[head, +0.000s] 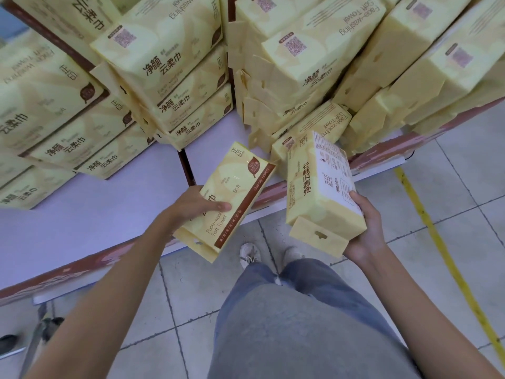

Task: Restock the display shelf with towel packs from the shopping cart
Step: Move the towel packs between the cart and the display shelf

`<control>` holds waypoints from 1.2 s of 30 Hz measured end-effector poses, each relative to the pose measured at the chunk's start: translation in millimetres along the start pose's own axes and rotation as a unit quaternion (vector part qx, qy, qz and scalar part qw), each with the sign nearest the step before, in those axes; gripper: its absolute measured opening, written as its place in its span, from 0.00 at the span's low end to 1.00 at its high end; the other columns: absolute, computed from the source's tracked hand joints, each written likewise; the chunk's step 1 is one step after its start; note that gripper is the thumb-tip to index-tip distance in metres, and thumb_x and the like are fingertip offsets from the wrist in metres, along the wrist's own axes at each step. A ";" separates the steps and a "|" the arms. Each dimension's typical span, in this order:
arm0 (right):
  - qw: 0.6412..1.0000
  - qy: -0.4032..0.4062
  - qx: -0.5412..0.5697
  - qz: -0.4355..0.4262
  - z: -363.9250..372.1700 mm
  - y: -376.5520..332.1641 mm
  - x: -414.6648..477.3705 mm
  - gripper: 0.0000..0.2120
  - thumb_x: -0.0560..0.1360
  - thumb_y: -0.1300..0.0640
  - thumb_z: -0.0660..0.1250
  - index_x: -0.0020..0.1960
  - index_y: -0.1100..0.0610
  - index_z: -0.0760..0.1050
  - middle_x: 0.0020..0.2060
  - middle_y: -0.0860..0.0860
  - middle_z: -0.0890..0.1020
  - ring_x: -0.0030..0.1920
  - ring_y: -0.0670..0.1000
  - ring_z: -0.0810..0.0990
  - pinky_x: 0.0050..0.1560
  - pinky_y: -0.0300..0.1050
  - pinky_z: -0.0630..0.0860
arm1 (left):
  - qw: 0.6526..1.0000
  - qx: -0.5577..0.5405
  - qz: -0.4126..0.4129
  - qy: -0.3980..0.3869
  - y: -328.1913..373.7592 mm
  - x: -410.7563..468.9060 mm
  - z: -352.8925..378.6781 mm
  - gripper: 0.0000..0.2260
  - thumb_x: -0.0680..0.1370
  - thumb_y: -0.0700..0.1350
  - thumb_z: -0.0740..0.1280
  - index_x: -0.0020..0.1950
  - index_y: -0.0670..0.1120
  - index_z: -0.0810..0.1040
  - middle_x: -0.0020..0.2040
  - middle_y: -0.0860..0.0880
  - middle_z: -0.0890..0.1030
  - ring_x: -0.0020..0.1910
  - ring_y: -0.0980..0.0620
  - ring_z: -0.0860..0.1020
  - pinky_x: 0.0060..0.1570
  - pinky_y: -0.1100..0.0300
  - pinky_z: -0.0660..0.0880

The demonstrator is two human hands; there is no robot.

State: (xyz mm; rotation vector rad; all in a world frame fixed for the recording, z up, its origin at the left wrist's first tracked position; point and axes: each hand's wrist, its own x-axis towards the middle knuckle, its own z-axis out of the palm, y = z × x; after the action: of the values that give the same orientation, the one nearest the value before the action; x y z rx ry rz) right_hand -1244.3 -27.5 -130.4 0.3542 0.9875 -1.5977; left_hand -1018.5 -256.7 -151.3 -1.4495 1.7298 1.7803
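Grey trousers (300, 324) fill the bottom of the view, at 6 o'clock. Above them, each hand carries one towel pack over the front edge of the shelf (82, 214). The left hand (196, 206) grasps the left pack (237, 187) from its side. Its thumb lies across the printed face, so the label is turned up. The right hand (366, 231) holds the right pack (319, 192) near its hanging tab, with fingers curled round the edge. This pack stands nearly upright, just at 3 o'clock of the first one. Probably both are held ready for placing. Full stacks (169, 86) rise at 11 and 1 o'clock, and bare board lies at 9 o'clock. A yellow floor line (437, 236) runs at 4 o'clock. The cart cannot be made out.
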 end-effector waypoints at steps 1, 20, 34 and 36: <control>1.000 -0.009 -0.004 0.006 -2.6 -1.8 -0.6 0.17 0.75 0.51 0.58 0.39 0.50 0.85 0.40 0.50 0.85 0.36 0.51 0.83 0.43 0.45 0.75 | 1.000 0.003 0.007 0.010 4.1 -6.7 2.6 0.31 0.53 0.58 0.78 0.52 0.46 0.81 0.45 0.47 0.86 0.44 0.47 0.84 0.46 0.52 0.80; 0.981 -0.086 -0.113 0.134 -104.7 -97.0 -24.2 0.31 0.54 0.50 0.78 0.55 0.56 0.78 0.47 0.55 0.85 0.41 0.54 0.84 0.40 0.47 0.80 | 0.872 0.337 0.102 0.341 148.8 -36.9 128.9 0.43 0.56 0.69 0.75 0.62 0.44 0.70 0.55 0.47 0.78 0.55 0.45 0.76 0.49 0.53 0.73; 0.981 -0.063 -0.106 0.152 -134.3 -113.2 -24.1 0.18 0.63 0.52 0.71 0.51 0.58 0.80 0.44 0.57 0.85 0.38 0.55 0.84 0.34 0.47 0.80 | 0.749 0.454 0.096 0.474 188.2 50.5 181.0 0.42 0.60 0.65 0.75 0.63 0.39 0.68 0.58 0.41 0.75 0.57 0.40 0.71 0.57 0.46 0.66; 0.981 -0.054 -0.107 0.154 -134.1 -112.4 -22.6 0.19 0.64 0.55 0.72 0.54 0.58 0.77 0.45 0.57 0.85 0.39 0.55 0.85 0.36 0.46 0.80 | 0.741 0.462 0.105 0.477 188.9 56.6 177.7 0.42 0.60 0.65 0.75 0.62 0.39 0.68 0.56 0.40 0.75 0.56 0.41 0.71 0.56 0.46 0.67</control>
State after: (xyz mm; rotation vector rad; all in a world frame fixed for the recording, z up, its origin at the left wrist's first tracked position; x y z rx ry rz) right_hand -1378.3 85.5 -149.8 0.2542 0.9590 -1.2053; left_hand -1269.1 -175.3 -119.3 -1.7143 2.6757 -0.1434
